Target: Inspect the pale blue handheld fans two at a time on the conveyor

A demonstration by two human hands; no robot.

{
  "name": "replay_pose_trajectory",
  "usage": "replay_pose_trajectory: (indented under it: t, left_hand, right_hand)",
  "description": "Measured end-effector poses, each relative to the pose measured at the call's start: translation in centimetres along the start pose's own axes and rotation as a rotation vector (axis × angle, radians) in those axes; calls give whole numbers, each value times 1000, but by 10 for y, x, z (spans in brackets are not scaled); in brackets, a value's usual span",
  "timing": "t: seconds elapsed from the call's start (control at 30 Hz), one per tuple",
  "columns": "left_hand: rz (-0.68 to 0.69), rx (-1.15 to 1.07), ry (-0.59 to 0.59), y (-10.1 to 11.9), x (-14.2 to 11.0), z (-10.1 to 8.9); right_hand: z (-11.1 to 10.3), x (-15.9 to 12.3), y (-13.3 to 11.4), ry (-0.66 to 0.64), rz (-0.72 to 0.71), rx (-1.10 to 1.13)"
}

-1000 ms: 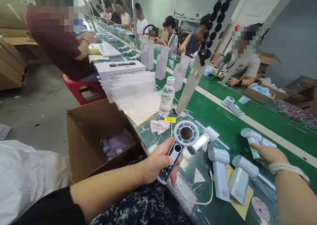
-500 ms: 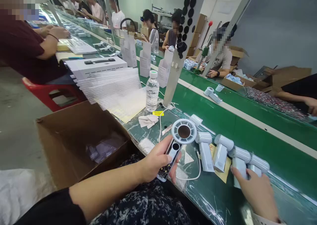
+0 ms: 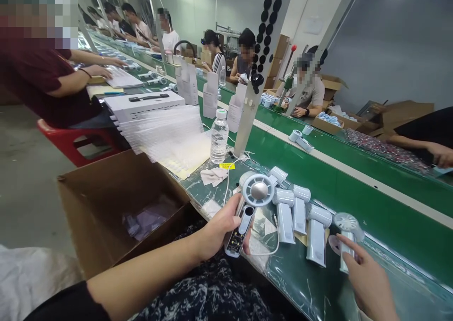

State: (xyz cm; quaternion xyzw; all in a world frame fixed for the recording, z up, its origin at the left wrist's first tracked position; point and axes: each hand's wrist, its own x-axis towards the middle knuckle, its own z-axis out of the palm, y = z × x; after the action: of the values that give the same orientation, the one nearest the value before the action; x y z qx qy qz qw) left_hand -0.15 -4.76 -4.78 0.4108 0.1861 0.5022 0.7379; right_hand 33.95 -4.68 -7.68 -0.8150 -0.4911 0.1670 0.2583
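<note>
My left hand (image 3: 226, 229) is closed around a light-blue handheld fan (image 3: 257, 190). The fan's round head faces me, showing a silver disc in its centre, and its handle front is uncovered over a circuit board. At the right, my right hand (image 3: 371, 276) has its index finger stretched and its fingers apart, at the handle of another handheld fan (image 3: 346, 248). Whether the fingertips press on it I cannot tell. Several more handheld fans (image 3: 316, 238) lie in a row between my hands. A small translucent disc (image 3: 334, 244) is beside the right-hand fan.
A water bottle (image 3: 219, 137) stands by a metal post (image 3: 244, 118), near a crumpled cloth (image 3: 213, 176) and a white cable (image 3: 276, 238). Plastic sleeves (image 3: 166, 132) lie further left. A cardboard box (image 3: 81, 193) is beside my lap. Co-workers sit along the green conveyor (image 3: 339, 170).
My right hand has come off the grouped fans, which now lie spread differently, with one fan's grille showing. The fan in my left hand has turned, and its centre now looks silver.
</note>
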Motion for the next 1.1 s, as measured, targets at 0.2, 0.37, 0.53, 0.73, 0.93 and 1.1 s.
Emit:
replay_pose_trajectory:
  t: [0.2,0.37,0.53,0.73,0.93,1.1]
  left_hand:
    - [-147,-87,91,-5,11,4]
    - [-195,-211,129,-31,23,6]
    - [-134,-183,304,-25,14,-11]
    - [26,-22,211,4,-7,-29]
    - [-3,-91,247,11,-1,-35]
    - [-44,-197,132,18,16,-25]
  right_hand:
    - [8,-53,-50,24,-142,337]
    - [54,-88,-108,-216,-525,427]
    - [76,-66,-114,-87,-706,127]
    - [116,-29,-90,234,-983,-343]
    - [125,-50,-84,81,-811,107]
    - [83,-80,-98,-715,-388,675]
